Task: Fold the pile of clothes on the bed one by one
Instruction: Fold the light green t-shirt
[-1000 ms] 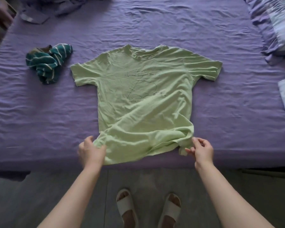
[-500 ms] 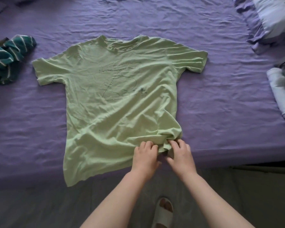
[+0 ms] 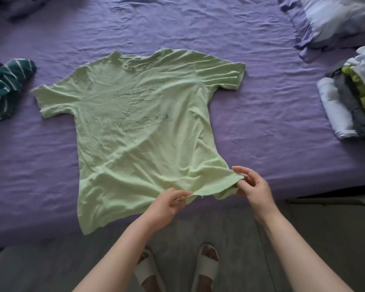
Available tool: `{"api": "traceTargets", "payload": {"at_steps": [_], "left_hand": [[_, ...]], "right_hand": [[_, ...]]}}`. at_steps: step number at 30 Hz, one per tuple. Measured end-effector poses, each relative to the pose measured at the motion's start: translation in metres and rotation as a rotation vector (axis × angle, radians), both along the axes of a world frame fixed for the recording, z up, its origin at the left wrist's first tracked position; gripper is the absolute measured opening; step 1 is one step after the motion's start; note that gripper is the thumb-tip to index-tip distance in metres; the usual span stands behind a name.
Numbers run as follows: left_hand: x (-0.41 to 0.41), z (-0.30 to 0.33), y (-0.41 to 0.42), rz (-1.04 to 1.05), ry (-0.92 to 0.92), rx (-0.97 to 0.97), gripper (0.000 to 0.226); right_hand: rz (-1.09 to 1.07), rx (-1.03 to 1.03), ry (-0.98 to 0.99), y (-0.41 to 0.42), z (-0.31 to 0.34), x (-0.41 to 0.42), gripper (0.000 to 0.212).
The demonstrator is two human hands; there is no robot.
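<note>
A pale green T-shirt [image 3: 139, 131] lies spread face up in the middle of the bed [image 3: 251, 127], collar toward the far side, both short sleeves out flat, a thin line drawing and some writing on the chest; its hem reaches the near edge of the mattress, and the near left corner hangs a little over that edge. The left hand [image 3: 167, 205] pinches the hem near its middle between thumb and curled fingers; the right hand [image 3: 253, 186] pinches the hem's right corner between thumb and fingertips, the other fingers loosely bent; the strip of hem between the two hands is lifted and pulled taut, slightly off the sheet. The sheet is purple and wrinkled. At the left edge lies a crumpled teal garment with white stripes [image 3: 5, 89], well apart from the shirt; at the right edge sits a stack of folded clothes [image 3: 350, 102] in white, grey and yellow-green; beyond it, in the far right corner, a pillow [image 3: 333, 20] in a purple-edged case. Below the bed's edge is grey floor, with two feet in white sandals [image 3: 173, 270] between the forearms.
</note>
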State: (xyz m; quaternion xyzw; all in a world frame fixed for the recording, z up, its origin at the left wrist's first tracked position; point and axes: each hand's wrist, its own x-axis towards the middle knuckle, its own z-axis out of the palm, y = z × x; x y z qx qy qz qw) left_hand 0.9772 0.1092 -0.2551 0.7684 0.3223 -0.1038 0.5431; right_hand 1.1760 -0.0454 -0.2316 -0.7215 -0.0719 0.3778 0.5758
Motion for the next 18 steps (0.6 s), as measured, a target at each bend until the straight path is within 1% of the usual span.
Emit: {"api": "traceTargets", "payload": {"at_steps": [1, 3, 7, 8, 10, 12, 13, 14, 17, 18], "left_hand": [[-0.004, 0.004, 0.000, -0.033, 0.031, -0.041, 0.030], [-0.004, 0.010, -0.001, -0.145, 0.112, -0.053, 0.030], [0.015, 0.016, -0.004, -0.370, 0.248, 0.034, 0.032], [0.021, 0.016, -0.004, -0.418, 0.277, 0.060, 0.033], [0.031, 0.015, -0.002, -0.467, 0.325, 0.079, 0.034], [0.036, 0.013, 0.002, -0.471, 0.347, 0.066, 0.034], [0.038, 0.012, 0.005, -0.464, 0.348, 0.059, 0.032], [0.039, 0.011, 0.006, -0.455, 0.345, 0.052, 0.031], [0.041, 0.006, 0.005, -0.452, 0.358, 0.029, 0.030], [0.043, 0.004, 0.002, -0.466, 0.378, 0.018, 0.030]], "right_hand": [[-0.020, 0.009, 0.024, -0.005, 0.003, 0.001, 0.033], [-0.039, -0.008, 0.038, -0.015, 0.007, 0.002, 0.033], [-0.052, -0.066, 0.022, -0.035, 0.000, 0.005, 0.032], [-0.041, -0.096, -0.022, -0.040, -0.003, 0.007, 0.032], [0.032, -0.196, -0.183, -0.047, -0.008, 0.011, 0.035], [0.102, -0.294, -0.353, -0.053, -0.012, 0.018, 0.035], [0.113, -0.325, -0.383, -0.056, -0.014, 0.021, 0.033], [0.112, -0.331, -0.343, -0.058, -0.016, 0.025, 0.031], [0.031, -0.208, 0.005, -0.062, -0.015, 0.030, 0.030], [0.002, -0.176, 0.085, -0.063, -0.015, 0.031, 0.030]]}}
